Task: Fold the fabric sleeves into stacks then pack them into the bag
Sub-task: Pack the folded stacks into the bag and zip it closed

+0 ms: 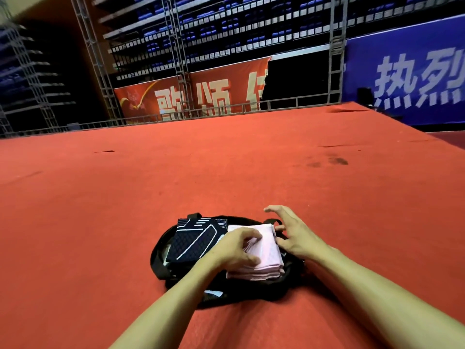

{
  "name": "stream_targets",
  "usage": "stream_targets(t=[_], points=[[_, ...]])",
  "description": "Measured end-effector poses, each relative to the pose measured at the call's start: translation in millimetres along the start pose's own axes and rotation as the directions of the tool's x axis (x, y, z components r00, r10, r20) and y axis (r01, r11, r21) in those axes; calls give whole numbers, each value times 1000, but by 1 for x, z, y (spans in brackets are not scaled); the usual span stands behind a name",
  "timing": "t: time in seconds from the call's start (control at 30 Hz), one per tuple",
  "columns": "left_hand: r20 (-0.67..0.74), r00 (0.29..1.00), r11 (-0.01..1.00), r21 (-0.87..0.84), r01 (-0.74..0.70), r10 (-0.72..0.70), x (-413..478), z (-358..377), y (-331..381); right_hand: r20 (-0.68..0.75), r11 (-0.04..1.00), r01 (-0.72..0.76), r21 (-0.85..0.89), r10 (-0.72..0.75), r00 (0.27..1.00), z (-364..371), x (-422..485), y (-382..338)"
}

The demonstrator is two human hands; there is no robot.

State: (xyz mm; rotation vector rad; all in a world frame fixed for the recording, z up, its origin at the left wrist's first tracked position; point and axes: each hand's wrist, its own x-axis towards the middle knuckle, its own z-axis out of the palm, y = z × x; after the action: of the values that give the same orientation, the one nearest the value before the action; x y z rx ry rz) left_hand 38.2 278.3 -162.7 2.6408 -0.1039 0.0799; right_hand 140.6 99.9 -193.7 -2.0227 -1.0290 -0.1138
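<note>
A black bag (161, 258) lies open on the red carpet near me. Inside it, on the left, sits a folded stack of black sleeves with white line patterns (193, 240). Beside it on the right is a folded stack of pale pink sleeves (264, 260). My left hand (239, 245) rests on top of the pink stack, fingers curled over its near-left part. My right hand (292, 235) is at the stack's right edge, its fingers spread and the fingertips touching the stack's side.
Red carpet (226, 172) stretches all around the bag. A low metal railing (176, 117) marks the far edge. Beyond it hang a red banner (201, 94) and a blue banner (415, 79) below rows of stadium seats.
</note>
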Motion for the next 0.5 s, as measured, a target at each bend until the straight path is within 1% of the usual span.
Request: stream_targets(t=[0.07, 0.17, 0.23, 0.37, 0.43, 0.5], points=[[-13, 1000, 999, -30, 12, -12, 0, 1, -1, -8, 999, -9, -38, 8, 1000, -1, 3, 4], [-33, 999, 999, -42, 14, -15, -1, 2, -2, 8, 995, -84, -60, 84, 996, -2, 6, 8], [-28, 999, 999, -40, 17, -18, -1, 1, -1, 25, 992, -103, -72, 105, 994, 1, 8, 7], [-35, 999, 1000, 6, 6, -6, 3, 1, 1, -20, 963, -164, -215, 163, 986, 8, 14, 8], [-33, 999, 1000, 14, -1, 1, 4, 1, 2, -17, 959, -187, -213, 188, 982, 7, 17, 11], [-10, 1000, 1000, -5, -15, 14, 4, 1, 4, -12, 968, -193, -160, 193, 981, 3, 18, 14]])
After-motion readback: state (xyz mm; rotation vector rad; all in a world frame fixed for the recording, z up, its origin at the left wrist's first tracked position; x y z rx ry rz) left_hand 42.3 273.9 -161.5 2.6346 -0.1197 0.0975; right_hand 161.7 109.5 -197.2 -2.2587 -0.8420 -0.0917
